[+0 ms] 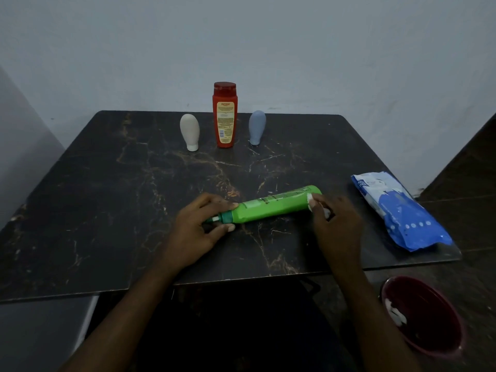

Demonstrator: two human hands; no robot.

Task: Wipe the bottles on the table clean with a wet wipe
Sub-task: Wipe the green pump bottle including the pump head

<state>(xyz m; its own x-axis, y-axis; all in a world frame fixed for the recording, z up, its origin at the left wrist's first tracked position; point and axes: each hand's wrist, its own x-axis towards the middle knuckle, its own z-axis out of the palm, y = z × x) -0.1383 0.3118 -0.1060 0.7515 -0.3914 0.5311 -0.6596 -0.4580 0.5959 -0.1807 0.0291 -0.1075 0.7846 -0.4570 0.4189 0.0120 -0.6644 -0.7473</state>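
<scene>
While the left hand (198, 229) pinches the cap end of the green plastic bottle (271, 206), turned on its side over the dark marbled bench (107, 210), the right hand (335, 224) clutches a crumpled white wet wipe (311, 203) against its base; a tall red plastic bottle (225, 115) stands upright near the far edge

Marbled table (107, 197), three upright bottles (225, 116), green bottle (271, 208), perhaps wipes pack (400, 210)

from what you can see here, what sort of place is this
Likely a plain room in a home: a dark marble-look table against a bare wall, a toiletry-style red bottle, and a bin on the floor.
</scene>
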